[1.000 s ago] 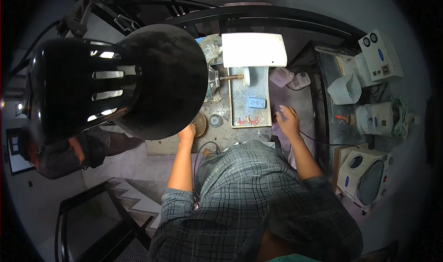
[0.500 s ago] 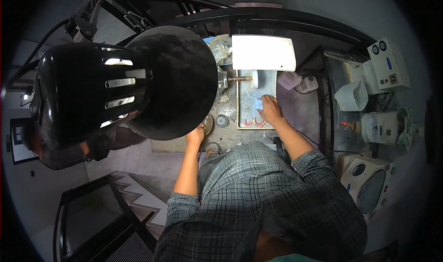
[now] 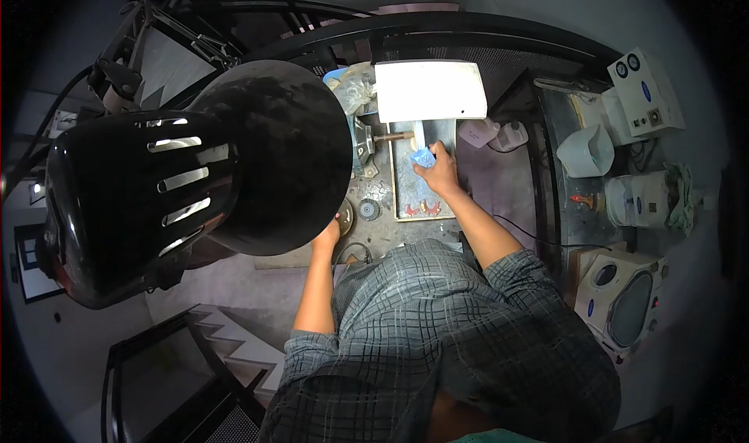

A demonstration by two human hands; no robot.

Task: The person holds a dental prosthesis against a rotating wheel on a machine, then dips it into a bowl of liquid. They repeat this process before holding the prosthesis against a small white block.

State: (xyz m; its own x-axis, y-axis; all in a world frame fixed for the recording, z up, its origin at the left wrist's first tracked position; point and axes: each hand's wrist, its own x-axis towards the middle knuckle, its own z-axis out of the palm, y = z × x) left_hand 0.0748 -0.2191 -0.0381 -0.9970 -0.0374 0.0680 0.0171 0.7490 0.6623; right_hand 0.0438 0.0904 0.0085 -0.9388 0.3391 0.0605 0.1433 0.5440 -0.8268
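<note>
Gripping the blue block (image 3: 423, 158) by the wheel (image 3: 419, 133)

Right hand (image 3: 441, 170) pinches it between thumb and fingers at the wheel's 6 o'clock, over the tray (image 3: 406, 189); contact with the wheel is unclear. Red pieces (image 3: 422, 208) lie toward the tray's 6 o'clock. Left hand (image 3: 326, 236) sits beside a dish (image 3: 348, 218) at the block's 8 o'clock, its fingers too hidden by the lamp (image 3: 273, 154) to tell

We are viewing dim surroundings curving into black corners, while the white cover (image 3: 431, 92) is glaring far off and slots (image 3: 184, 179) in the black lamp (image 3: 273, 154) are shining at left.
</note>
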